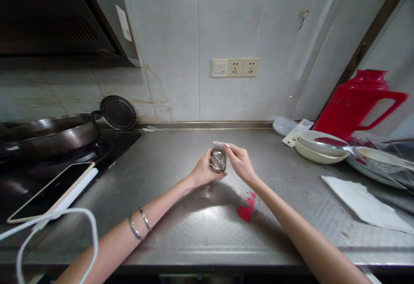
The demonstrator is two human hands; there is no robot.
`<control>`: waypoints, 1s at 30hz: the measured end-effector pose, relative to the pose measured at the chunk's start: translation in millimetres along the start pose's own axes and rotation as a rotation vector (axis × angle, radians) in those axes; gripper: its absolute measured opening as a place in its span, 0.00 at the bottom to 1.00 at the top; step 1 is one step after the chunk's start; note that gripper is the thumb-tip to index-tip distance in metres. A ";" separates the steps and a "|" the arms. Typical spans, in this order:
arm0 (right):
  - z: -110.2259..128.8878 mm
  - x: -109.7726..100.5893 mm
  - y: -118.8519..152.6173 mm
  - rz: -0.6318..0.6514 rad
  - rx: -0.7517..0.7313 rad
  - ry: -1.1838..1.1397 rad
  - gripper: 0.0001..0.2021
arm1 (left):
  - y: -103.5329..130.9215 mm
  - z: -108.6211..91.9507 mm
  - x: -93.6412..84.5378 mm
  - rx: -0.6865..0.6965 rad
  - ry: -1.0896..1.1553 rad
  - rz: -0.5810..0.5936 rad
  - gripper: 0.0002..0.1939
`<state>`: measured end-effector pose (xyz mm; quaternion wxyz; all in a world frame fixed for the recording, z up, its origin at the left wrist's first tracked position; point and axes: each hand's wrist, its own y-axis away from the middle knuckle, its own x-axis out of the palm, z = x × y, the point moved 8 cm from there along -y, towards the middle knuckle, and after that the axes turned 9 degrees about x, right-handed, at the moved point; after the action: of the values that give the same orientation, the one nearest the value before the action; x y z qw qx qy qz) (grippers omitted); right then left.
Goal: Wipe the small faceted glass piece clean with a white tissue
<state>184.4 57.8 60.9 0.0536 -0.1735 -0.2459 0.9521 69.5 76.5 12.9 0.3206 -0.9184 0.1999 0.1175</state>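
Above the middle of the metal counter [181, 154], my left hand [204, 170] is wrapped round a small glass jar [217, 160], whose round end faces me. My right hand [238, 159] is closed at the jar's upper right, pinching a small white piece [218, 145] that looks like tissue or cloth against its far edge. Both hands are close together at the jar. The jar's contents cannot be made out.
A pan [61, 135] stands on the stove at the left, beside a phone [51, 193] and white cable [92, 228]. Bowls [320, 152], a red thermos [355, 103] and a white tissue [365, 202] are at the right. A red patch [246, 208] marks the counter.
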 end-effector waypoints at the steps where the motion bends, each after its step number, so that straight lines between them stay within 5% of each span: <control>1: 5.1 6.5 2.5 0.061 -0.029 0.027 0.18 | 2.1 0.4 0.1 -0.002 -0.005 -0.002 0.40; 9: 30.9 26.3 15.9 0.204 -0.273 0.190 0.18 | 14.2 -8.2 -4.0 0.009 -0.074 -0.035 0.31; 15: 45.2 23.9 21.2 0.200 -0.345 0.133 0.17 | 13.0 -13.3 -4.3 0.027 -0.016 -0.080 0.34; 19: 35.7 20.3 17.4 0.152 -0.211 0.047 0.17 | 14.3 -4.4 -4.2 -0.001 0.025 -0.094 0.37; 23: 10.6 2.1 6.2 -0.032 0.030 -0.131 0.20 | 15.9 3.2 -6.0 -0.097 0.074 -0.081 0.35; 30: 7.7 -3.2 -3.4 -0.089 0.006 -0.085 0.20 | 15.2 -4.8 -11.3 -0.147 0.117 -0.137 0.33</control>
<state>184.7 56.7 69.8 0.0858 -0.1219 -0.2524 0.9561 53.1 65.9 12.2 0.2476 -0.9562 0.1460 0.0558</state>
